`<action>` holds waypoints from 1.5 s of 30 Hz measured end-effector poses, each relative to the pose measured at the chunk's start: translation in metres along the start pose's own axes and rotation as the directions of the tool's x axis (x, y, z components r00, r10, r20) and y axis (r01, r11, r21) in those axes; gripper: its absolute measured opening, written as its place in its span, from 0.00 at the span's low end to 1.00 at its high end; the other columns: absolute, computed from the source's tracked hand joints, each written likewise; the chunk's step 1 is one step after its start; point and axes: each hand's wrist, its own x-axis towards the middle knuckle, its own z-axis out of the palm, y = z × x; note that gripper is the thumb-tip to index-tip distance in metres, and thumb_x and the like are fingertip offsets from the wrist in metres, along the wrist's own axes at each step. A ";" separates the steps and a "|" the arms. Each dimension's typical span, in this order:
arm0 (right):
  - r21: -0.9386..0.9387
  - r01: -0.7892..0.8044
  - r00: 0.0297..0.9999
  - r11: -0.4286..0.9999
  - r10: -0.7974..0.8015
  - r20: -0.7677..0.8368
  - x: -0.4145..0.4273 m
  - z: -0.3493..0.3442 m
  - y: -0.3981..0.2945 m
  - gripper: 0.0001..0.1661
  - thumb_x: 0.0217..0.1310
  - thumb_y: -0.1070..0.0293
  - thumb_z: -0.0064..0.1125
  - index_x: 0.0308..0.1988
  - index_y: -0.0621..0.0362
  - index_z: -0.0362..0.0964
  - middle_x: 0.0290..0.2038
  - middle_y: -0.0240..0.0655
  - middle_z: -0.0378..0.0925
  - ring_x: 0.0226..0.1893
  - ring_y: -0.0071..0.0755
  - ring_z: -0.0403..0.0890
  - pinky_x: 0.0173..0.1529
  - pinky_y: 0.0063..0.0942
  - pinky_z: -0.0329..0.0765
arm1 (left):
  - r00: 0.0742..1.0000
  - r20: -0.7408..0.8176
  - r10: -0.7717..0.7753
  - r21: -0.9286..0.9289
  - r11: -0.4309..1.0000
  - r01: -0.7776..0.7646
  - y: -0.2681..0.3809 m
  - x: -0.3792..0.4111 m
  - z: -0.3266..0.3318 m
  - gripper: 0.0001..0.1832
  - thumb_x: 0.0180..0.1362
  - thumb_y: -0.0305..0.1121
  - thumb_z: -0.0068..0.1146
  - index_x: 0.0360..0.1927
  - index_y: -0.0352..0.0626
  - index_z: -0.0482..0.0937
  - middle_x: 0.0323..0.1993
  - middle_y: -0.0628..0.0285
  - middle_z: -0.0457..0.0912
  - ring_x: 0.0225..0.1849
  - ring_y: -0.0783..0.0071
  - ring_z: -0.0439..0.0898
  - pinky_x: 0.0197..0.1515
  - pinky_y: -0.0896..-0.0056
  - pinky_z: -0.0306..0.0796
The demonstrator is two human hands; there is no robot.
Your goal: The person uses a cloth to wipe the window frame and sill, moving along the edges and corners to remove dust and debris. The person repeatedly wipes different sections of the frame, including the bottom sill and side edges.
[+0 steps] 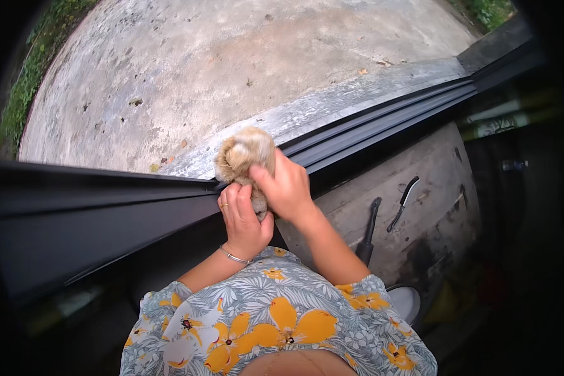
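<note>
A crumpled tan cloth [249, 145], with grey patches, is bunched over the dark window-like frame in front of me. My right hand [286, 188] grips the cloth from the right, with the thumb lying across it. Its lower end is pinched in my left hand [243, 211], which has a ring and a bracelet. The cloth covers part of the frame where the sliding panel [98, 192] on the left meets the grooved metal track [380, 124] on the right. Folds of cloth hide some of my fingertips.
Beyond the frame lies a weathered concrete surface [225, 61] with scattered leaves. Right of me, a dark-handled tool [369, 230] and a slim black-and-white brush [404, 202] lie on a stained grey surface [432, 221]. A pale shoe [404, 303] shows below them.
</note>
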 end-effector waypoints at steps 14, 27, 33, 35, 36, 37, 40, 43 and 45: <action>0.655 0.255 0.842 0.711 0.170 -0.512 0.136 -0.211 0.015 0.19 0.64 0.67 0.49 0.50 0.67 0.72 0.46 0.42 0.78 0.47 0.37 0.79 0.54 0.36 0.76 | 0.936 -0.106 0.335 -0.686 0.657 -0.313 0.056 0.043 0.018 0.21 0.43 0.10 0.57 0.43 0.38 0.79 0.38 0.55 0.77 0.37 0.61 0.78 0.39 0.68 0.74; 0.934 0.297 0.955 0.198 -0.085 -0.285 -0.017 -0.278 0.039 0.28 0.67 0.58 0.47 0.57 0.68 0.64 0.51 0.47 0.74 0.52 0.47 0.77 0.57 0.42 0.76 | 0.637 0.763 0.108 -0.269 0.950 0.161 0.000 -0.020 0.010 0.15 0.49 0.39 0.66 0.36 0.40 0.79 0.34 0.54 0.78 0.43 0.52 0.77 0.47 0.59 0.72; 0.529 0.076 0.678 0.845 0.345 -0.649 -0.024 -0.255 0.114 0.21 0.68 0.62 0.49 0.56 0.61 0.69 0.53 0.41 0.76 0.53 0.41 0.77 0.59 0.38 0.74 | 0.400 0.882 -0.250 -0.128 0.690 0.713 -0.008 -0.005 -0.005 0.13 0.55 0.33 0.62 0.39 0.39 0.74 0.37 0.54 0.81 0.40 0.66 0.81 0.42 0.67 0.73; 0.788 0.090 0.610 0.609 0.592 -0.527 -0.014 -0.232 0.112 0.21 0.70 0.61 0.46 0.56 0.60 0.70 0.53 0.39 0.77 0.54 0.40 0.77 0.61 0.40 0.73 | 0.473 0.858 -0.199 -0.254 0.637 0.728 -0.004 -0.015 0.002 0.18 0.56 0.30 0.61 0.49 0.41 0.70 0.38 0.57 0.80 0.40 0.73 0.80 0.43 0.71 0.72; 0.777 0.138 0.667 0.614 0.522 -0.531 -0.008 -0.221 0.112 0.21 0.70 0.60 0.45 0.55 0.60 0.71 0.51 0.39 0.78 0.52 0.39 0.78 0.60 0.39 0.74 | 0.548 0.821 -0.161 -0.333 0.645 0.687 0.001 -0.018 0.006 0.21 0.56 0.30 0.61 0.51 0.42 0.69 0.38 0.57 0.80 0.40 0.73 0.80 0.44 0.71 0.72; 0.765 0.188 0.716 0.616 0.447 -0.536 -0.002 -0.208 0.110 0.21 0.71 0.59 0.43 0.54 0.60 0.71 0.50 0.39 0.78 0.51 0.39 0.79 0.58 0.39 0.76 | 0.618 0.778 -0.119 -0.408 0.651 0.640 0.004 -0.021 0.011 0.23 0.55 0.29 0.62 0.54 0.43 0.67 0.38 0.58 0.80 0.40 0.73 0.80 0.45 0.70 0.73; 0.619 0.240 0.781 0.748 0.230 -0.580 0.016 -0.127 0.039 0.10 0.66 0.65 0.55 0.45 0.57 0.73 0.38 0.32 0.78 0.35 0.26 0.80 0.39 0.25 0.82 | 0.548 0.832 -0.088 -0.353 0.677 0.646 0.009 -0.017 0.014 0.31 0.55 0.28 0.61 0.62 0.45 0.64 0.43 0.56 0.78 0.45 0.70 0.79 0.49 0.69 0.72; 0.186 0.235 0.914 0.954 -0.152 -0.375 0.003 -0.050 0.040 0.13 0.62 0.68 0.60 0.47 0.56 0.74 0.44 0.36 0.76 0.46 0.34 0.78 0.51 0.31 0.75 | 0.591 0.792 -0.153 -0.448 0.513 0.732 -0.014 -0.042 0.042 0.33 0.54 0.23 0.58 0.65 0.43 0.63 0.48 0.56 0.77 0.51 0.69 0.78 0.54 0.68 0.71; -0.147 0.222 0.968 0.964 -0.236 -0.086 -0.012 -0.012 0.050 0.18 0.56 0.63 0.65 0.49 0.52 0.79 0.44 0.38 0.76 0.51 0.41 0.74 0.59 0.44 0.66 | 0.522 0.831 -0.193 -0.544 -0.086 0.835 -0.017 -0.031 0.037 0.32 0.56 0.26 0.54 0.67 0.42 0.62 0.58 0.56 0.74 0.60 0.68 0.72 0.64 0.59 0.65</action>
